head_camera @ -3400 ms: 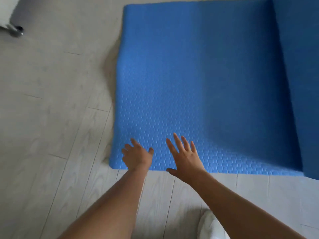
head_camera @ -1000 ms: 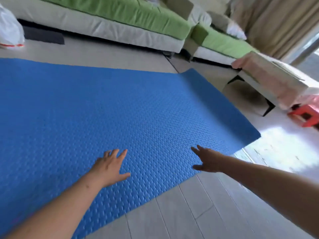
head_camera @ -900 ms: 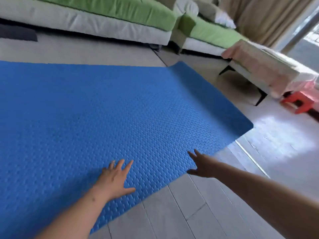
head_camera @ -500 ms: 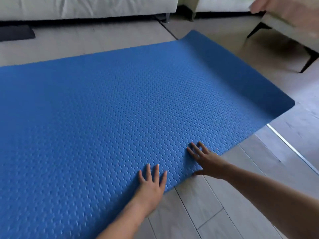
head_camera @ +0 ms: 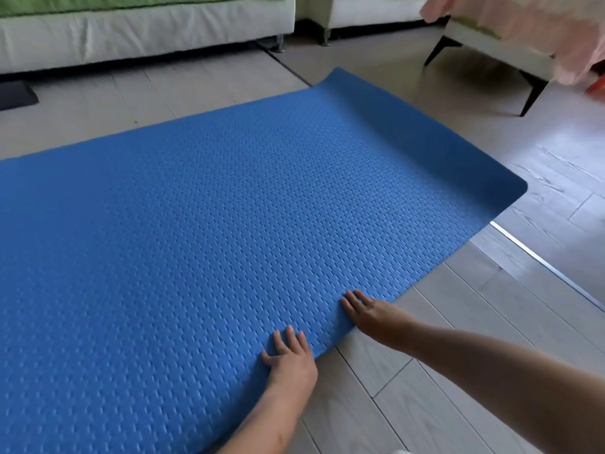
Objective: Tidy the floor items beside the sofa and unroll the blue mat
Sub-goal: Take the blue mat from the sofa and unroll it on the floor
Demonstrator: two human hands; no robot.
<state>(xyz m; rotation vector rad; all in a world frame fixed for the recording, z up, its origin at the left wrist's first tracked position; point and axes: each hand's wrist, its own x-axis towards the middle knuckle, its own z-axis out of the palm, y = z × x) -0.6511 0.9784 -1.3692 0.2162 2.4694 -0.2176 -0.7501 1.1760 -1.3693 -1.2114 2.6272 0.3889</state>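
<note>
Head view: the blue mat (head_camera: 212,224) is seen unrolled on the plank floor (head_camera: 425,404), spread across most of the frame and running off the left edge. Its far right end is not fully flat; that end is curled slightly upward, with a rounded corner near a threshold strip (head_camera: 540,260) set in the floor. The left hand (head_camera: 291,362) is laid palm-down on the mat's near edge, fingers straight and slightly spread, nothing gripped. The right hand (head_camera: 371,314) is placed just beside it, further along the same edge, fingers extended flat on the textured surface; the thumb is hidden, so whether the edge is hooked underneath cannot be told. Both forearms are stretched forward from the bottom of the frame. A sofa (head_camera: 131,31) with a white base and green cushions is seen along the top, well apart from the mat. A dark flat item (head_camera: 14,95) is lying on the floor just in front of it at far left. A low table (head_camera: 491,44) on black legs, draped with pink cloth (head_camera: 523,18), is seen at top right.
</note>
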